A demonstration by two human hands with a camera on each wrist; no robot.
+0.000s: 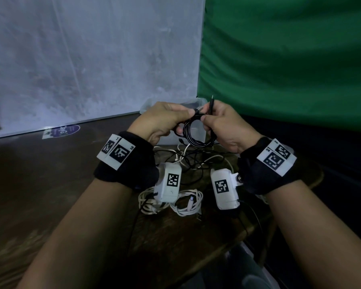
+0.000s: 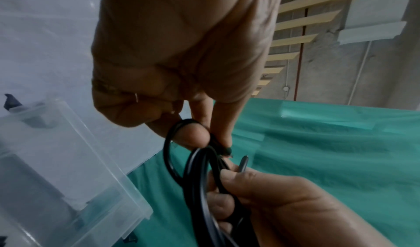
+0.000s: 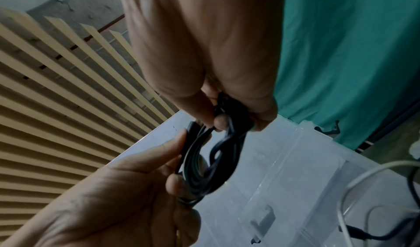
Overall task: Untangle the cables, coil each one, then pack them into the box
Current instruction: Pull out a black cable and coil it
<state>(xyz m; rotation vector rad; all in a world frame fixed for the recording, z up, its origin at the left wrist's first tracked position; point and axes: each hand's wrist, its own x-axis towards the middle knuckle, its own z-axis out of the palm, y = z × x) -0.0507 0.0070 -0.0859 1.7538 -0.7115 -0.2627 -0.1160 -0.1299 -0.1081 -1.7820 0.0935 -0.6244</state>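
A black cable (image 1: 193,133) wound into a small coil hangs in the air between both hands, in front of the clear plastic box (image 1: 147,106). My left hand (image 1: 186,114) pinches the coil's top left (image 2: 197,179) between thumb and fingers. My right hand (image 1: 208,118) grips the right side, and the plug end (image 1: 212,102) sticks up above its fingers. In the right wrist view the right hand's fingertips (image 3: 221,121) curl round the coil (image 3: 204,161). A tangle of black and white cables (image 1: 196,161) lies on the table below.
Two coiled white cables (image 1: 186,203) lie on the dark wooden table (image 1: 50,184) near my wrists. The clear box (image 3: 295,170) stands open just behind the hands. A white board (image 1: 92,59) and a green cloth (image 1: 290,59) close off the back.
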